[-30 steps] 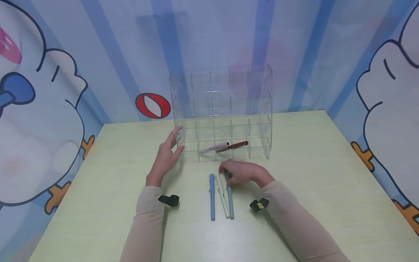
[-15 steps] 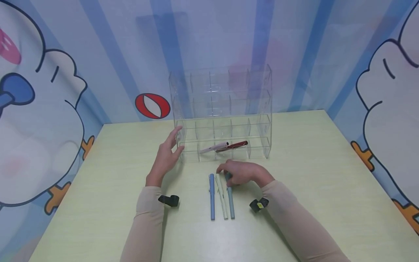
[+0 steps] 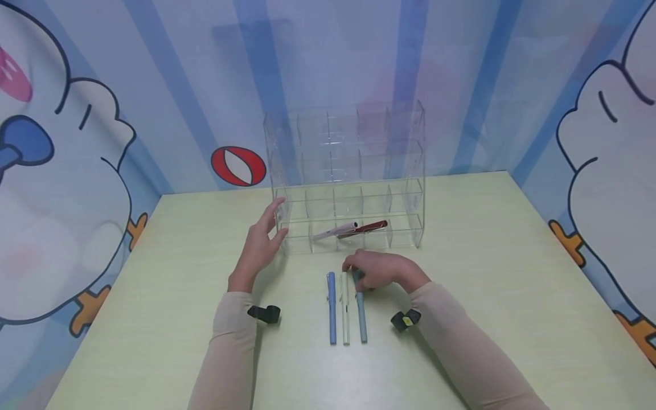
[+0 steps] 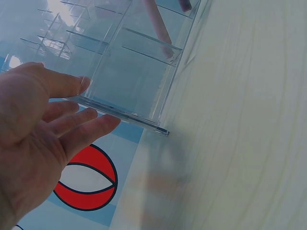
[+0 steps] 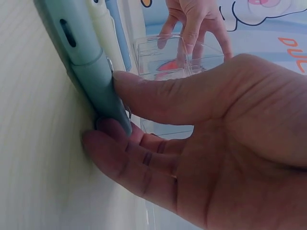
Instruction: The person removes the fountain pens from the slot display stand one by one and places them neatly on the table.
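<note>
Three pens lie side by side before the rack (image 3: 348,176). Our right hand (image 3: 381,270) pinches the teal pen (image 3: 361,310) at its top end; our left hand (image 3: 258,245), fingers straight, steadies the rack. Lifting probably comes next, needing a firm pinch.

My right hand (image 3: 381,270) covers the top end of the grey-blue plastic pen (image 3: 361,319); the wrist view cuts its lower end.

You're at a staged recording booth: cartoon-printed backdrop walls (image 3: 77,188) close tightly around the pale green table (image 3: 512,296), a red-white ball print (image 3: 238,165) just behind it.
</note>
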The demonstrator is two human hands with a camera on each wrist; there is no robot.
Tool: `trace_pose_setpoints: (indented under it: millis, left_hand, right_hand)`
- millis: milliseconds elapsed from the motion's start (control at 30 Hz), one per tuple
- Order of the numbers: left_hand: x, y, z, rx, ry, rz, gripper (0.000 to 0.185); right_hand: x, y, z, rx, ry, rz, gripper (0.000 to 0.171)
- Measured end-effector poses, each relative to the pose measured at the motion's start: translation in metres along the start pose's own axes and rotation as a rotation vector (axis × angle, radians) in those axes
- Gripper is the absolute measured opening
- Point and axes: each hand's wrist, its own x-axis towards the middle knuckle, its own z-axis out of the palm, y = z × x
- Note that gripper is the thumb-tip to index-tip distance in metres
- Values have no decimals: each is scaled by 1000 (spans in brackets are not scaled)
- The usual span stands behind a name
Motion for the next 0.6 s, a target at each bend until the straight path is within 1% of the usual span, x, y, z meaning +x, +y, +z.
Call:
trace_pose_setpoints:
  millis: [67, 133, 267, 333, 433, 600]
  left_hand:
    - [0, 0, 0, -1, -1, -6, 70]
    - [0, 0, 0, -2, -2, -9, 70]
    - [0, -1, 0, -6, 0, -5, 70]
    - [0, -2, 0, -6, 1, 2, 71]
    - [1, -1, 1, -7, 4, 11, 71]
    - [1, 0, 1, -1, 2, 5, 70]
  right_hand:
    - [-1, 0, 0, 1, 3, 10, 44]
    - [-3, -1, -2, 42, 10, 34, 46]
    - [-10, -4, -9, 191, 36, 97, 49]
    - [-13, -6, -13, 259, 45, 113, 48]
    - [-18, -7, -17, 301, 44, 95, 47]
    - [-22, -9, -22, 310, 45, 54, 46]
